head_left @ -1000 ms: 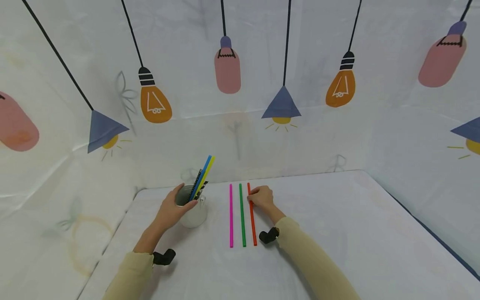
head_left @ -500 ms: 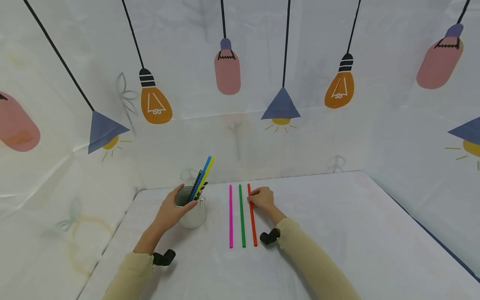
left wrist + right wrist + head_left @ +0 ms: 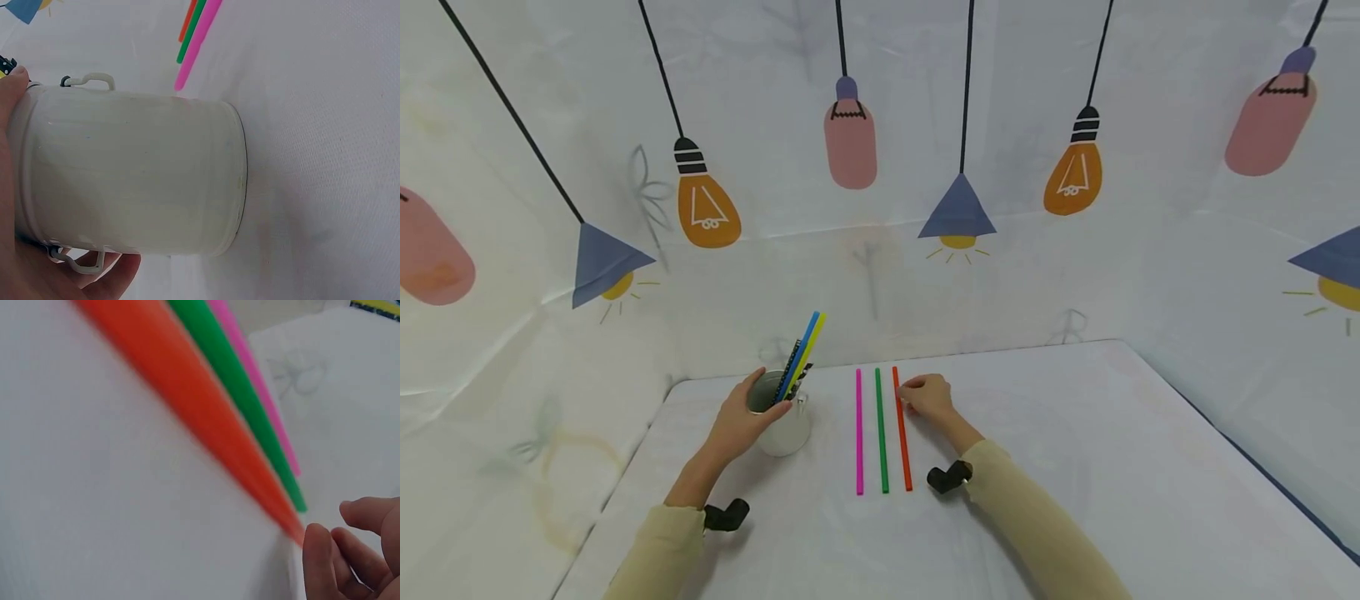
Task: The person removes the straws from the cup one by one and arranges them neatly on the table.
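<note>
My left hand [image 3: 736,425] grips a small white pail [image 3: 786,433] by its rim, thumb on one side and fingers on the other. Blue, yellow and black-patterned straws [image 3: 801,354] lean out of the pail. Its wall and two side lugs show in the left wrist view. To its right lie a pink straw [image 3: 859,433], a green straw [image 3: 882,433] and a red straw [image 3: 902,433], side by side. My right hand [image 3: 931,398] is by the upper part of the red straw. In the right wrist view its thumb and fingers stand apart, with a fingertip [image 3: 317,540] right at the straw's end.
A white cloth covers the table [image 3: 1075,467]. Behind it rises a pale wall sheet [image 3: 760,192] printed with hanging lamps. Both wrists carry a black camera mount [image 3: 726,515].
The right hand and forearm have shifted slightly right, and the fingers have eased away from the red straw. The left hand keeps its grip on the pail. The head view has drifted slightly.
</note>
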